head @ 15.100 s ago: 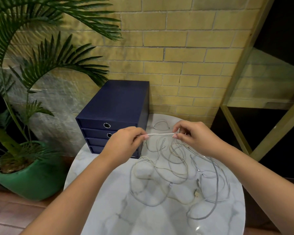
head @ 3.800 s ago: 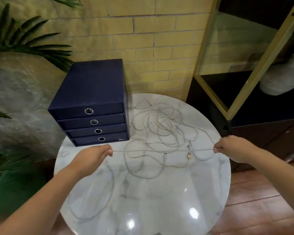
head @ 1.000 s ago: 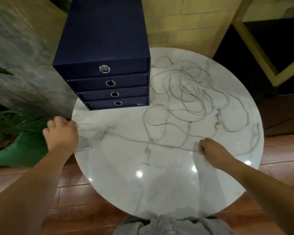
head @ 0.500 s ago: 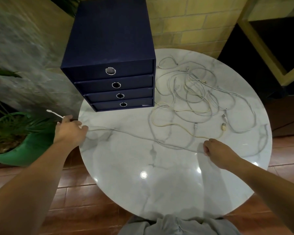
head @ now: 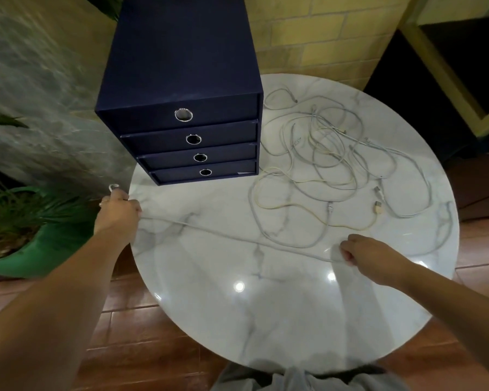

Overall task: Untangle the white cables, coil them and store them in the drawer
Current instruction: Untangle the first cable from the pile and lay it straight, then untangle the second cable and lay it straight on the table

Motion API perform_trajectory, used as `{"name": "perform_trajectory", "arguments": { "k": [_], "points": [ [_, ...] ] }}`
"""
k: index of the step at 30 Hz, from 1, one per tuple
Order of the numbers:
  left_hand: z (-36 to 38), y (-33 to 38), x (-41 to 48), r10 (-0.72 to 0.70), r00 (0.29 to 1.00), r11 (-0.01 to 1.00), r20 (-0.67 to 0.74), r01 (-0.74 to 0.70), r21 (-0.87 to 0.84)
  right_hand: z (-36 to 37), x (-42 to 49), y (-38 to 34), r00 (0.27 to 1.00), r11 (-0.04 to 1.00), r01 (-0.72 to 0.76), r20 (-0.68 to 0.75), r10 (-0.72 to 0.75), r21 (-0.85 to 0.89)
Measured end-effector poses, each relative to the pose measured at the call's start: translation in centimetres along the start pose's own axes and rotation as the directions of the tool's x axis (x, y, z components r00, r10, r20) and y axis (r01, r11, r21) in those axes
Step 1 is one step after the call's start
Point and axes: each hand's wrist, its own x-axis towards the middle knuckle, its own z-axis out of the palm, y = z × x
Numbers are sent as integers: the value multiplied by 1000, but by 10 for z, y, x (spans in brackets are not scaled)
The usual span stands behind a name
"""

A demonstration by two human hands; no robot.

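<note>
One white cable (head: 237,238) ran nearly straight across the surface (head: 266,306), gripped by the left hand (head: 119,213) and the right hand (head: 364,255). The other white cables (head: 331,165) lay loosely tangled beyond it, just right of the navy drawer unit (head: 181,80), whose four drawers were closed.

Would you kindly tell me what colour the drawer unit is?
The drawer unit is dark navy blue; the head view shows it.

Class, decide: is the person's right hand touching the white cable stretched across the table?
Touching. The head view shows the right hand pinching the stretched white cable, which runs straight into its grip.
</note>
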Motion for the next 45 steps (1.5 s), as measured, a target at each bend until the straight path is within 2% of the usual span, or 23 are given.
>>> {"name": "perform_trajectory", "arguments": {
  "k": [3,6,11,17,21,25,29,33,37,40,45],
  "points": [
    [8,0,11,-8,995,1000,100,5,29,1,1,0,1000,999,-11,-7,11,43],
    [24,-8,24,-4,978,999,207,11,-34,4,2,3,999,997,-31,-16,32,69],
    [29,1,17,-46,990,984,134,67,-162,6,2,6,998,989,-37,-52,45,145],
    [23,16,6,0,996,997,89,7,-72,3,3,4,998,979,-33,-55,44,201],
    [12,37,-11,122,991,988,64,-115,-100,-1,2,5,996,976,-35,-68,51,216],
    [5,82,-32,260,966,946,5,-253,-200,-9,-1,12,989,971,-46,-127,77,235],
    [1,142,-60,439,895,828,-82,-439,-348,-16,-1,25,965,966,-72,-227,131,248],
    [-1,202,-89,552,833,735,-35,-506,-452,-17,6,36,940,968,-61,-312,138,244],
    [8,256,-112,609,793,725,24,-545,-421,-13,16,42,949,973,-56,-292,121,222],
    [14,282,-122,605,790,758,94,-537,-370,-11,20,48,965,978,-60,-237,108,201],
    [15,303,-128,584,811,795,46,-559,-235,-16,23,63,978,985,-10,-202,45,172]
  ]
}}
